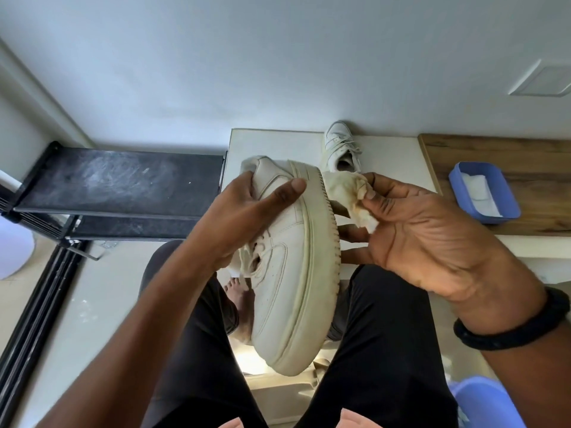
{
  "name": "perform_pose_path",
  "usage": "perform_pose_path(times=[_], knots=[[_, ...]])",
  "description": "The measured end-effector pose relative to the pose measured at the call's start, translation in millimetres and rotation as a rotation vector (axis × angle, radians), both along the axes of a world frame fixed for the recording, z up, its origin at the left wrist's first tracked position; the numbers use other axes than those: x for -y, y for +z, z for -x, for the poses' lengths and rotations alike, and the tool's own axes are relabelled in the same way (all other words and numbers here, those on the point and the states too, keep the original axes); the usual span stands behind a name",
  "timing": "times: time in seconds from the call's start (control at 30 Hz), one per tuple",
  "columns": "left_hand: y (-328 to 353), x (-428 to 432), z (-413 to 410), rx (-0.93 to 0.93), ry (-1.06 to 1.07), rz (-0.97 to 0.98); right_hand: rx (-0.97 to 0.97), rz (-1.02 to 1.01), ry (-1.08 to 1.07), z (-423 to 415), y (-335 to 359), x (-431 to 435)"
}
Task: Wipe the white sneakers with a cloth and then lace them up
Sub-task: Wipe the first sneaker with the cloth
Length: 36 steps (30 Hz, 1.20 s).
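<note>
Yellowed cloth (346, 194) in upturned right hand (429, 245)

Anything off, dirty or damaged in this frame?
Nothing broken or spilled. The cloth in the right hand is stained yellow-brown, the sneaker in the left hand has a yellowed sole edge, and the black shelf carries whitish smears.

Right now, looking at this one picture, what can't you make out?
All in the head view:
- Tread of the sneaker held by the left hand: it faces away, so only its toothed edge shows.
- Second sneaker farther back: its near end is hidden behind the cloth in the right hand, and its lacing is too small to judge.
- Blue tray: its white contents are unclear.
- Blue tub: cut off by the bottom corner.
</note>
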<state>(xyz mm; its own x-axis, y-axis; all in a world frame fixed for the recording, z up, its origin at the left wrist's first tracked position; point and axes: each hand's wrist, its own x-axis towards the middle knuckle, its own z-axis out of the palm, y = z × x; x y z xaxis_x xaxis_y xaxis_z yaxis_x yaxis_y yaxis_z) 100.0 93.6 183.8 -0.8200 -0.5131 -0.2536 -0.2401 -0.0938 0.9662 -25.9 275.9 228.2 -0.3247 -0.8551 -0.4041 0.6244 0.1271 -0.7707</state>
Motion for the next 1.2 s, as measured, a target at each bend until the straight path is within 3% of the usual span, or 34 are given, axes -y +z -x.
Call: perform_pose_path(times=[0.1, 0.23, 0.3, 0.43, 0.6, 0.73, 0.93, 1.2], knots=[[-7, -3, -1, -0.037, 0.173, 0.139, -0.041, 0.041, 0.002, -2, -2, 0], [-12, -7, -2, -0.156, 0.271, 0.106, -0.297, 0.04, -0.02, -10, 1, 2], [-15, -8, -2, -0.17, 0.288, 0.129, -0.529, 0.008, -0.041, -14, 5, 2], [-17, -6, -2, -0.179, 0.316, 0.09, -1.305, -0.073, -0.039, -17, 1, 6], [-18, -3, -2, -0.202, 0.325, 0.055, -1.638, 0.07, 0.022, -22, -2, 13], [-20, -2, -3, -0.186, 0.316, 0.079, -1.69, 0.1, 0.112, -23, 10, 13], [-22, 1, -4, -0.157, 0.354, 0.067, -1.802, 0.158, 0.422, -36, 25, -1], [-20, -5, -3, -0.173, 0.312, 0.073, -1.572, -0.012, 0.245, -1, 11, 30]])
